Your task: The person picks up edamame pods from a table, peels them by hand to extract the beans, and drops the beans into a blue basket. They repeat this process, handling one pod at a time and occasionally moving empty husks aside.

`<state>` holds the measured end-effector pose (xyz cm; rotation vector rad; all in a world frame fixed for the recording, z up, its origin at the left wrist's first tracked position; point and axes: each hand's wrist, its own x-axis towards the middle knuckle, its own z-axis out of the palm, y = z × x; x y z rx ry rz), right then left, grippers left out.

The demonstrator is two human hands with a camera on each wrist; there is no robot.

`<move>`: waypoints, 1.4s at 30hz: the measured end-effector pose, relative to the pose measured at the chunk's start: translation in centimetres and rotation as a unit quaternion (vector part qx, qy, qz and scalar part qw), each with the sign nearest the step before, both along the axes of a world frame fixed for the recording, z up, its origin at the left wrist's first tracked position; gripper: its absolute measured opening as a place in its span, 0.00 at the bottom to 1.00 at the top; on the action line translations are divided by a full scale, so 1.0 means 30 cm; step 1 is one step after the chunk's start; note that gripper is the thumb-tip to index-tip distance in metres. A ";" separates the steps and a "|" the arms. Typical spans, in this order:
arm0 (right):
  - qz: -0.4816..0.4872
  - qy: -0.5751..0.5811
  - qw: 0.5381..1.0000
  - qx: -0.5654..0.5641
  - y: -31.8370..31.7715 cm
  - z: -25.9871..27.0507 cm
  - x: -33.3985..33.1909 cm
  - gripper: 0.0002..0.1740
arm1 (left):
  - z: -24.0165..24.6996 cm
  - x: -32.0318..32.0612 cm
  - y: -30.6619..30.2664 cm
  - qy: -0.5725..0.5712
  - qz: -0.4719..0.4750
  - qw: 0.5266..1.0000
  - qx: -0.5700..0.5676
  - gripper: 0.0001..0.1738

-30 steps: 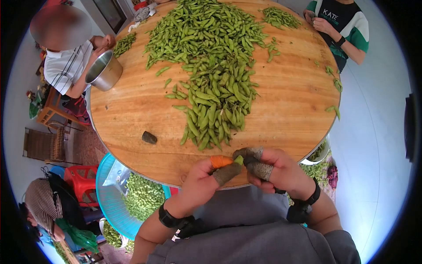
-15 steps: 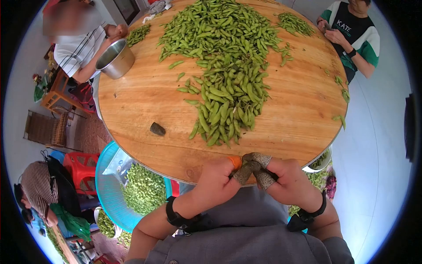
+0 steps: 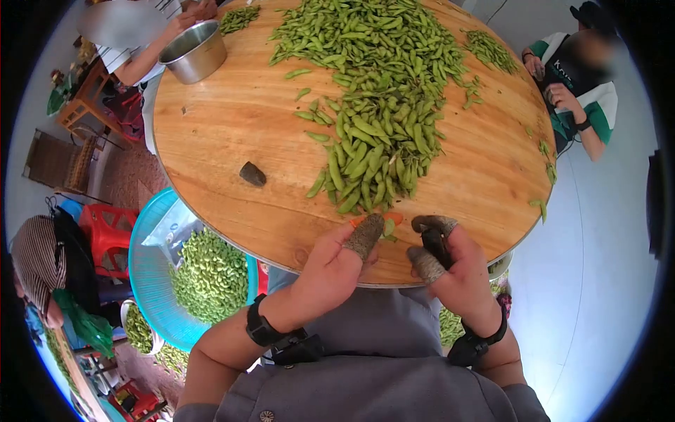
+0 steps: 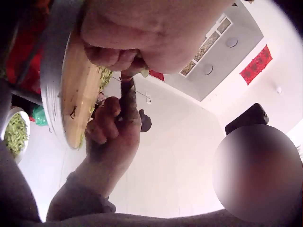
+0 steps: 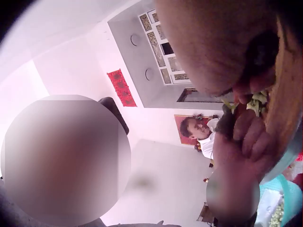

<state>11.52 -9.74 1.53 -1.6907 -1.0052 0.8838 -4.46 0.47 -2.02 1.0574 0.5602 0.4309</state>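
In the head view, my left hand (image 3: 334,267), with a grey cover on the thumb and an orange one on a finger, pinches a green pod (image 3: 389,227) above the table's near edge. To its right and apart from it, my right hand (image 3: 460,271), in grey finger covers, grips a small dark object (image 3: 436,247) between thumb and fingers. Beyond both hands lies a long pile of green pods (image 3: 376,133). The left wrist view has my left hand (image 4: 147,28) above my right hand (image 4: 111,137). In the right wrist view my left hand (image 5: 241,142) has curled fingers.
A dark finger cover (image 3: 252,174) lies left on the round wooden table (image 3: 218,148). At the back left stands a metal pot (image 3: 197,56). Below the table's left edge is a turquoise basket (image 3: 144,271) of shelled beans. People sit at the left and right (image 3: 587,84).
My hands have moved apart from each other, and the pod shows between my left thumb and fingers. The head view has shifted, so the table sits higher in it.
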 end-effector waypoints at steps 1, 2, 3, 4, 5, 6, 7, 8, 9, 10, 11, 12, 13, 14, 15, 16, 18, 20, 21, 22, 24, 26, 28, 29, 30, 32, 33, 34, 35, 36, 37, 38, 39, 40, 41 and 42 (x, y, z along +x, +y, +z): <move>0.001 -0.001 1.000 0.002 0.008 -0.001 -0.004 0.17 | 0.017 0.000 -0.007 -0.001 0.001 1.000 0.002 0.19; 0.029 -0.067 0.997 0.014 0.017 0.000 -0.008 0.17 | 0.046 0.010 -0.023 -0.036 0.021 0.999 -0.014 0.20; 0.057 -0.133 0.989 0.026 0.026 0.002 -0.012 0.17 | 0.065 0.018 -0.034 -0.072 0.040 0.996 -0.030 0.21; 0.055 -0.135 0.989 0.028 0.038 0.005 -0.021 0.17 | 0.063 0.022 -0.039 -0.074 0.037 0.996 -0.029 0.21; 0.038 -0.051 0.998 -0.009 0.055 0.008 -0.031 0.16 | 0.058 0.024 -0.044 -0.071 0.038 0.996 -0.031 0.22; 0.023 0.034 0.998 -0.046 0.065 0.010 -0.038 0.15 | 0.051 0.023 -0.044 -0.069 0.039 0.996 -0.033 0.23; 0.023 0.033 0.998 -0.045 0.064 0.010 -0.040 0.15 | 0.042 0.017 -0.036 -0.071 0.040 0.996 -0.032 0.23; 0.022 0.084 0.994 -0.062 0.058 0.007 -0.042 0.14 | 0.031 0.006 -0.025 -0.036 0.019 0.999 0.023 0.22; 0.021 0.134 0.987 -0.080 0.053 0.005 -0.044 0.12 | 0.020 -0.002 -0.017 0.000 0.000 0.997 0.078 0.22; 0.025 0.133 0.987 -0.081 0.050 0.006 -0.046 0.12 | 0.010 -0.006 -0.017 -0.001 0.004 0.997 0.077 0.22; 0.042 0.101 0.993 -0.045 0.046 0.010 -0.048 0.11 | 0.001 -0.008 -0.018 -0.013 0.010 0.993 0.119 0.21; 0.059 0.069 0.996 -0.007 0.041 0.015 -0.049 0.10 | -0.004 -0.008 -0.017 -0.025 0.016 0.986 0.161 0.20; 0.061 0.067 0.996 -0.008 0.035 0.020 -0.048 0.10 | -0.008 -0.004 -0.016 -0.027 0.019 0.986 0.161 0.20; 0.068 0.108 0.992 -0.005 0.028 0.025 -0.046 0.09 | -0.010 0.002 -0.016 -0.029 0.042 0.970 0.238 0.15; 0.074 0.148 0.986 -0.003 0.023 0.030 -0.042 0.09 | -0.010 0.005 -0.015 -0.031 0.066 0.947 0.313 0.11; 0.076 0.146 0.986 -0.003 0.018 0.033 -0.035 0.09 | 0.002 0.000 -0.017 -0.033 0.068 0.947 0.313 0.11; 0.071 0.176 0.980 -0.064 0.009 0.036 -0.021 0.09 | 0.034 -0.015 -0.026 0.014 0.042 0.958 0.284 0.17; 0.090 0.117 0.988 -0.040 0.001 0.032 -0.020 0.09 | 0.032 -0.016 -0.034 0.067 0.060 0.914 0.395 0.16; 0.107 0.058 0.992 -0.016 -0.001 0.030 -0.020 0.09 | 0.030 -0.016 -0.041 0.121 0.074 0.855 0.499 0.15; 0.107 0.059 0.992 -0.016 -0.002 0.029 -0.021 0.09 | 0.021 -0.015 -0.051 0.121 0.074 0.855 0.499 0.15; 0.121 0.109 0.987 0.003 -0.009 0.027 -0.025 0.07 | -0.009 -0.011 -0.071 0.057 0.071 0.885 0.457 0.14; 0.110 0.173 0.979 -0.018 -0.006 0.037 -0.030 0.07 | -0.026 -0.005 -0.076 0.029 0.071 0.905 0.419 0.15; 0.099 0.236 0.966 -0.038 0.002 0.046 -0.036 0.06 | -0.027 -0.001 -0.079 0.002 0.071 0.922 0.380 0.16; 0.093 0.285 0.953 -0.037 0.005 0.049 -0.041 0.06 | -0.022 -0.002 -0.080 -0.006 0.069 0.929 0.363 0.15; 0.088 0.333 0.938 -0.035 0.007 0.050 -0.041 0.05 | -0.017 -0.001 -0.080 -0.014 0.068 0.936 0.346 0.15; 0.092 0.315 0.944 -0.028 0.008 0.032 -0.033 0.06 | 0.002 0.007 -0.077 0.006 0.058 0.957 0.285 0.14; 0.099 0.295 0.950 -0.022 0.007 0.026 -0.030 0.06 | 0.007 0.011 -0.077 0.026 0.053 0.973 0.222 0.14; 0.098 0.296 0.950 -0.021 0.004 0.027 -0.025 0.06 | 0.003 0.015 -0.075 0.026 0.052 0.973 0.222 0.14; 0.129 0.231 0.964 -0.036 0.000 0.030 -0.021 0.07 | -0.005 0.019 -0.074 -0.011 0.047 0.986 0.159 0.12; 0.160 0.165 0.972 -0.050 -0.002 0.033 -0.019 0.08 | -0.008 0.020 -0.071 -0.048 0.042 0.993 0.095 0.11; 0.159 0.166 0.972 -0.049 -0.001 0.040 -0.019 0.08 | -0.002 0.015 -0.067 -0.047 0.041 0.993 0.096 0.11; 0.164 0.181 0.969 -0.050 0.001 0.051 -0.018 0.08 | 0.014 0.007 -0.061 -0.038 0.014 0.996 0.082 0.11; 0.169 0.195 0.965 -0.050 0.003 0.060 -0.018 0.09 | 0.023 0.003 -0.057 -0.029 -0.013 0.997 0.070 0.13; 0.168 0.196 0.965 -0.049 0.004 0.066 -0.019 0.09 | 0.018 0.004 -0.057 -0.028 -0.013 0.997 0.070 0.13; 0.175 0.180 0.967 -0.042 0.004 0.071 -0.020 0.09 | 0.008 0.006 -0.057 -0.035 -0.001 0.991 0.132 0.12; 0.181 0.164 0.969 -0.036 0.005 0.074 -0.021 0.09 | -0.001 0.010 -0.057 -0.043 0.012 0.980 0.193 0.12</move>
